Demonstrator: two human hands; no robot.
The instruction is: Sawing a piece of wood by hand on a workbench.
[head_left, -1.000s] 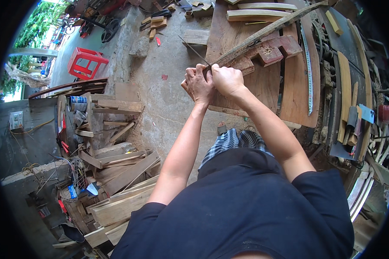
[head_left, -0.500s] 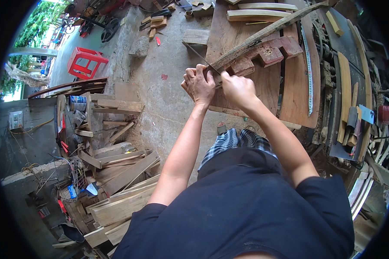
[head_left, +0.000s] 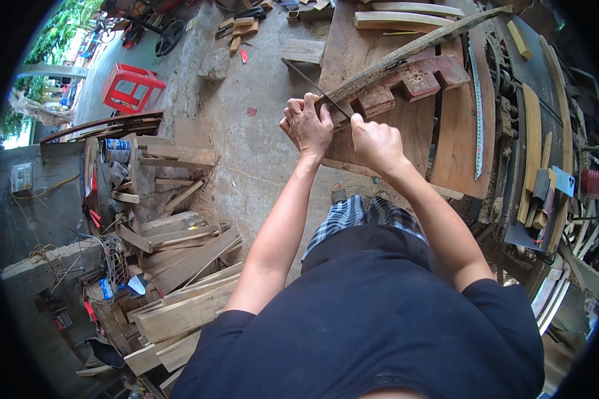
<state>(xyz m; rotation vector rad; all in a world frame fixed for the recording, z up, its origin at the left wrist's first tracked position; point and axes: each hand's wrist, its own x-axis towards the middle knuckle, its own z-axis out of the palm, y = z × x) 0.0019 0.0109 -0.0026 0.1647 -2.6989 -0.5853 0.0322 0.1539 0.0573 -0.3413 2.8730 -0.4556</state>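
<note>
Thin dark blade [head_left: 306,79] lies across near end of long wood strip [head_left: 409,53], long axis slanting against strip's. Right hand [head_left: 378,143] closed round blade's near end, right of strip end; left hand [head_left: 308,128], nearer crossing, curled round strip end, fingertips partly hidden.

Your left hand [head_left: 309,128] hides the near end of the long wooden strip [head_left: 416,54], your right hand [head_left: 379,143] covers one end of the thin dark tool [head_left: 299,73], and far left of that strip foliage [head_left: 63,32] is cut off.
</note>
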